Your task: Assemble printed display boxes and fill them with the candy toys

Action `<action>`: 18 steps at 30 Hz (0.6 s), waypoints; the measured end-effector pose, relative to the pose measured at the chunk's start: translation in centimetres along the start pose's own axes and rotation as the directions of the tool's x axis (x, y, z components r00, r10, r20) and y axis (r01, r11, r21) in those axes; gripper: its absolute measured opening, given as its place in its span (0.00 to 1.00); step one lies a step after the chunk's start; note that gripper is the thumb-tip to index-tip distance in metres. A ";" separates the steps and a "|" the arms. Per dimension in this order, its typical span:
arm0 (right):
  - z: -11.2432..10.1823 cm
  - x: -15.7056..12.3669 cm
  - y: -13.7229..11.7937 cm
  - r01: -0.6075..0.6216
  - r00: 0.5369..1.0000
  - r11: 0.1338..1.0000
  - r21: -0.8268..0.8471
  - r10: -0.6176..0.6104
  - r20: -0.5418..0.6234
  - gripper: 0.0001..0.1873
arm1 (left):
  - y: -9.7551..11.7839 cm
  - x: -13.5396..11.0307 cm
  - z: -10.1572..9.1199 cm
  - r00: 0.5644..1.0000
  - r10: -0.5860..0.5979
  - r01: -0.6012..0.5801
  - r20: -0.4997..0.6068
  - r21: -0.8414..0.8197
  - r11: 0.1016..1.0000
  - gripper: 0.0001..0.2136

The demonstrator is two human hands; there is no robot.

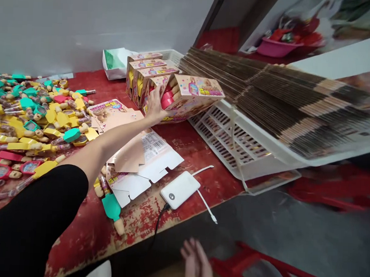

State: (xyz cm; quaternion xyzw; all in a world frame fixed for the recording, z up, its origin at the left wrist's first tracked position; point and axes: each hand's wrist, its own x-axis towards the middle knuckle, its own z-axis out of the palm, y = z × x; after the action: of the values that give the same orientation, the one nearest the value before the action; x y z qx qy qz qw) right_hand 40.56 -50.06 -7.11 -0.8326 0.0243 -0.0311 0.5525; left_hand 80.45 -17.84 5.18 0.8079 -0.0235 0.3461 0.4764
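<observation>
My left hand (155, 106), its arm stretched across the table, grips the near end of a printed cardboard display box (195, 87). That box is tilted, and pink-red toy pieces show through its open side. Behind it, several similar filled boxes (140, 76) stand in a row, with yellow toys in their openings. Flat, unfolded box blanks (159, 153) lie below my left forearm. My right hand (196, 261) is low at the bottom of the view, off the table edge. It is somewhat blurred, its fingers stretched out with nothing visible in them.
Loose yellow, green and red toys (33, 122) are heaped at the left. A white power bank (180, 190) with cables lies near the table edge. At the right, a white plastic basket (234, 145) carries stacked flat cardboard (267, 97). A red stool (259, 266) stands below.
</observation>
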 end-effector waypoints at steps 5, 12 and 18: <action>6.1 20.3 -9.9 0.213 0.977 0.976 -0.036 -0.211 0.040 0.34 | 0.2 -1.2 0.7 0.998 -0.049 0.047 -0.045 -0.051 0.998 0.57; 12.9 25.6 -9.4 0.205 0.956 0.977 -0.059 -0.187 0.225 0.37 | -1.2 -0.8 0.0 0.991 -0.118 0.119 0.063 -0.007 0.993 0.58; 11.5 22.4 -9.1 0.335 0.907 0.942 -0.030 -0.314 0.282 0.35 | -1.7 -1.7 0.4 0.981 -0.191 0.191 0.019 -0.003 0.982 0.58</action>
State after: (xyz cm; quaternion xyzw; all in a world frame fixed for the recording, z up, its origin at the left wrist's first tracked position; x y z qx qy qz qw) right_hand 63.83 -37.66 -2.67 -0.8421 -0.1898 -0.0063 0.5048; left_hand 80.01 -17.67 2.80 0.8083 0.0490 0.2914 0.5093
